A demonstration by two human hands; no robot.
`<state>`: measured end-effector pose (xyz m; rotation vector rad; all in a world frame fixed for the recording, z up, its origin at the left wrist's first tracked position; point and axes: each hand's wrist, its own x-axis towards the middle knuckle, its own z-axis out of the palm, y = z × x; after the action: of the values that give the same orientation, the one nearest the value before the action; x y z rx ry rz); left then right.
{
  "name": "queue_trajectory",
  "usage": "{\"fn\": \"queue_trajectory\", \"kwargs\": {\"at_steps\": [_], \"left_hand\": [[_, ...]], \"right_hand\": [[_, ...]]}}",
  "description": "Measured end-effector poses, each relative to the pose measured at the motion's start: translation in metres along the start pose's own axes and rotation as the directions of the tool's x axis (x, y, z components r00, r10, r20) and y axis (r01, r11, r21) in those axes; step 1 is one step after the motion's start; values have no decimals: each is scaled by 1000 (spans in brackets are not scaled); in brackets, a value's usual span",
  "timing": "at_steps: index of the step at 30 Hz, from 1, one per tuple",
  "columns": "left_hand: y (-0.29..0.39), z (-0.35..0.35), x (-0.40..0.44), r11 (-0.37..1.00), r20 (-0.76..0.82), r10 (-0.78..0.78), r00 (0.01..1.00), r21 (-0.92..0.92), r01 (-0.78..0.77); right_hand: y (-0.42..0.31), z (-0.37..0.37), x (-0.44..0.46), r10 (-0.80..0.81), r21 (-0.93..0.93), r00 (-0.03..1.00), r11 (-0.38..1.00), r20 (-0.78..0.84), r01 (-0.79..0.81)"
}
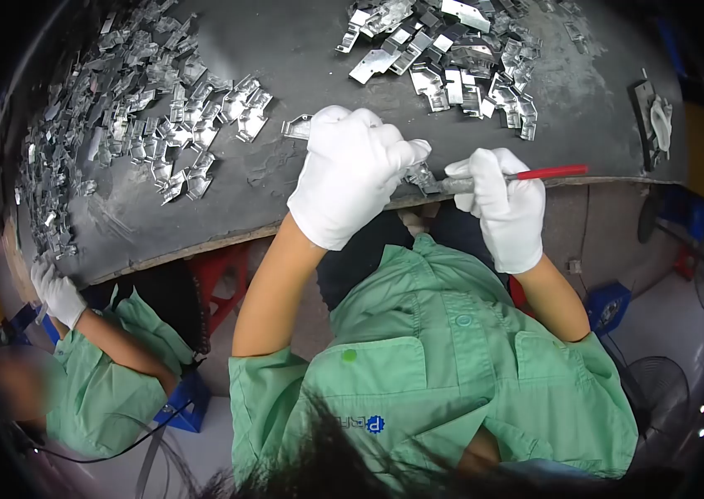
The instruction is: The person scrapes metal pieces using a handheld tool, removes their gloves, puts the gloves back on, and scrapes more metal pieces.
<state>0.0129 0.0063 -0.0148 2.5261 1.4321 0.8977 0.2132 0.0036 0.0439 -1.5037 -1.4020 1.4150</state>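
Observation:
Both my hands wear white gloves and meet near the front edge of the table. My left hand point(344, 179) is closed, pinching a small shiny metal bracket point(423, 178) between thumb and fingers. In my right hand point(503, 206), the fingers wrap round a hand tool with a thin red handle point(552, 172); its grey working end point(454, 185) points left at the bracket. Whether that end touches the metal is hard to tell. Another metal bracket point(295, 126) shows just beyond the left hand's knuckles, partly covered by the glove.
Many loose metal brackets lie heaped at the left point(152, 125) and at the back point(452, 50) of the dark table point(277, 50). A flat tool with a pale rag point(658, 125) rests at the right edge. A co-worker's gloved hand point(59, 295) is at the left corner.

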Motion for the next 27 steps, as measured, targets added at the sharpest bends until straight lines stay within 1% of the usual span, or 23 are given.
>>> {"fn": "queue_trajectory", "kwargs": {"at_steps": [1,2,3,5,8,9,10,11,12,13,15,16,17,18,19,21,22,25,27], "left_hand": [[0,0,-1,1000,-3,3,1000,-3,-3],[0,1,-2,1000,-4,3,1000,-5,-3],[-1,2,-2,1000,-12,1,1000,-2,-1],[0,3,-2,1000,-25,15,1000,-1,-15],[2,1,-1,1000,-48,-6,999,-3,5],[3,-4,-3,999,-96,-25,995,27,28],[3,-13,-7,997,-144,-43,989,59,52],[0,-23,-10,993,-190,-55,980,92,74],[-11,-38,-16,981,-186,-95,978,151,124],[-16,-51,-20,930,-113,-321,940,148,336],[-19,-61,-19,859,-334,-259,906,349,374],[-17,-60,-13,901,-348,-240,906,268,342],[2,-61,1,890,-156,-380,912,208,407],[12,-48,12,912,-149,-330,932,203,356],[19,-34,22,931,-142,-281,949,199,305],[22,-7,38,930,-93,-290,953,207,303],[23,2,41,921,-84,-293,952,241,305],[33,3,30,947,-44,-267,963,172,271],[47,-3,13,942,-16,-290,957,174,288]], "right_hand": [[3,1,0,-59,-86,998,995,18,60],[4,-1,2,-325,-421,908,808,264,411],[4,-3,4,-545,-569,692,411,473,712],[9,14,-16,-634,-663,547,70,547,745],[-3,8,-14,-504,-641,573,49,646,766],[16,-1,-4,-687,-603,562,223,461,766],[18,-17,-1,-672,-479,675,504,305,719],[21,-30,3,-597,-288,785,732,166,618],[25,-37,-6,-304,75,948,947,-93,311],[26,-45,-3,-362,94,908,917,-212,388],[27,-62,2,-217,136,921,953,-324,272],[26,-63,3,-191,139,922,958,-338,249],[25,-63,4,-166,144,922,963,-349,228],[25,-61,5,-143,149,923,967,-357,208],[24,-58,5,-157,149,930,965,-332,216],[22,-52,2,-184,144,941,962,-286,232],[25,-50,0,-155,235,950,947,-270,221],[27,-49,-1,-206,269,951,926,-228,265],[27,-50,-1,-176,274,966,935,-188,223]]}}
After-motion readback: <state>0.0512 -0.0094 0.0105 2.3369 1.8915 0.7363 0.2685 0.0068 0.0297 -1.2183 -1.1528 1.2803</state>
